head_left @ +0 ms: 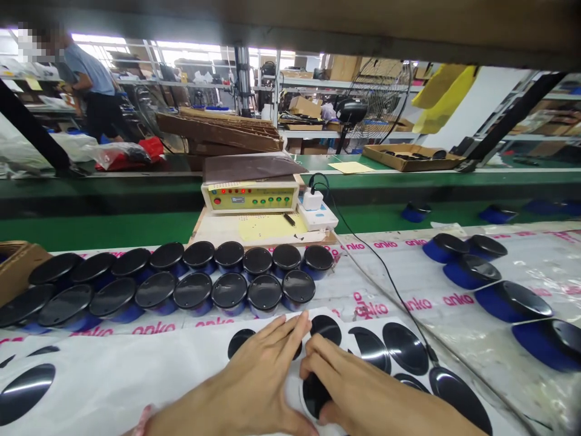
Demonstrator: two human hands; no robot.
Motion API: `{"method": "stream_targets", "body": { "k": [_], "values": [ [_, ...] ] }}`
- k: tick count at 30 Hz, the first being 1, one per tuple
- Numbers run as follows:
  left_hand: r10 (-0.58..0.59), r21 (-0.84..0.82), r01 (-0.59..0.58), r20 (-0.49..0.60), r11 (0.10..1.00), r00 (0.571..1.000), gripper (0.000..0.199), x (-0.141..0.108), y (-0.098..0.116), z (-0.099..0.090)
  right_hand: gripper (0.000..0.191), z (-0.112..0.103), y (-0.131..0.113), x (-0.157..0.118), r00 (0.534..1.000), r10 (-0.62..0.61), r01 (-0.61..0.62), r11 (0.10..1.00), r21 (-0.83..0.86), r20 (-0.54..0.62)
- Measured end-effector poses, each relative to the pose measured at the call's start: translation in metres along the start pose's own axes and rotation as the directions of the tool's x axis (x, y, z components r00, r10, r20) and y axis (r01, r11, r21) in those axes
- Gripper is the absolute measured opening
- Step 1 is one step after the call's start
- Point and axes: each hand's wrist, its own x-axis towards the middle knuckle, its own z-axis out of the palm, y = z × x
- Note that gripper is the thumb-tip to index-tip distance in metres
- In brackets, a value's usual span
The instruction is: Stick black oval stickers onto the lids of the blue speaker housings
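Note:
My left hand (254,378) lies over a white sheet (131,363) with its fingers stretched out and pointing forward. Close beside it, my right hand (349,381) has its fingers bent and its thumb tucked in at the edge of a black round sticker (314,393). The hands partly cover this sticker, so how far it is lifted off the sheet is hidden. More black discs (405,348) lie on the white sheets around my hands. Beyond my fingers, blue round containers with glossy black tops (230,290) stand in two rows.
A black cable (385,266) runs from a white power strip (318,216) to a black round pad (460,396) at right. A control box (250,194) stands behind the rows. More blue containers (515,301) stand at right. A person (93,85) is in the background.

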Motion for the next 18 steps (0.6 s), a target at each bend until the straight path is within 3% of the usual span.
{"method": "stream_targets", "body": {
  "k": [4,6,8,10,13,15,18],
  "values": [
    [0.026,0.088,-0.018,-0.088,0.996,0.996,0.106,-0.006,0.014,-0.024,0.020,-0.020,-0.007,-0.009,0.995,-0.065,0.056,0.992,-0.114,-0.074],
    [0.057,0.135,-0.044,-0.096,0.990,0.994,0.103,-0.005,0.013,-0.024,0.014,-0.028,-0.002,-0.019,0.980,-0.123,0.112,0.991,-0.078,-0.156],
    [0.120,0.183,-0.104,-0.075,0.977,0.990,0.103,-0.002,0.006,-0.015,0.011,-0.035,0.009,-0.027,0.947,-0.092,0.107,0.994,0.031,-0.307],
    [0.194,0.264,-0.176,-0.044,0.948,0.980,0.097,0.000,-0.001,-0.003,0.008,-0.045,0.022,-0.030,0.876,0.047,0.045,0.983,0.178,-0.480],
    [0.277,0.472,-0.218,-0.059,0.854,0.959,0.063,0.000,-0.004,-0.001,0.030,-0.060,0.039,-0.016,0.720,0.329,-0.026,0.892,0.451,-0.611],
    [0.321,0.553,-0.196,-0.138,0.810,0.937,0.043,0.001,0.000,-0.012,0.033,-0.066,0.049,0.000,0.645,0.474,-0.032,0.800,0.599,-0.600],
    [0.212,0.498,-0.031,-0.311,0.866,0.926,0.044,0.011,0.003,-0.038,0.037,-0.070,0.066,0.020,0.593,0.599,-0.037,0.687,0.726,-0.537]
  ]
}}
